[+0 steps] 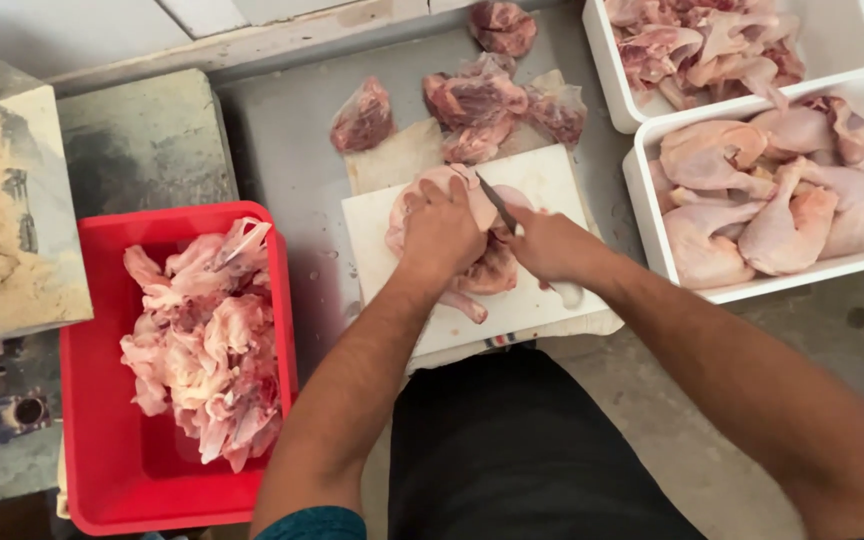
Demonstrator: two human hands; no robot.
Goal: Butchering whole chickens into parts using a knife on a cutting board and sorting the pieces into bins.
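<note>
My left hand [439, 232] lies flat on top of a raw chicken piece [457, 235], fingers curled over it and pressing it down onto the white cutting board [552, 180] in the middle of the scene. My right hand [549, 245] is wrapped tight around the handle of a knife [497, 203]; the handle itself is hidden inside my fist, and the thin blade slants up and to the left, its tip resting against the meat just beside my left fingers. The chicken sits near the centre of the board, partly covered by both hands, with a darker, redder part showing below my left palm.

To the left, near me, a red crate [102, 470] holds a heap of pale pink chicken scraps [207, 350]. To the right, a white tub [652, 215] is filled with whole chicken leg pieces [762, 195], lying close together. Farther off, another white tub [602, 60] holds more cut pieces. On the grey table [282, 160] beyond the board lie several small clear bags of meat [477, 100], one apart to the left and the others bunched against the board's far edge. A stained grey block [142, 140] stands at the far left.
</note>
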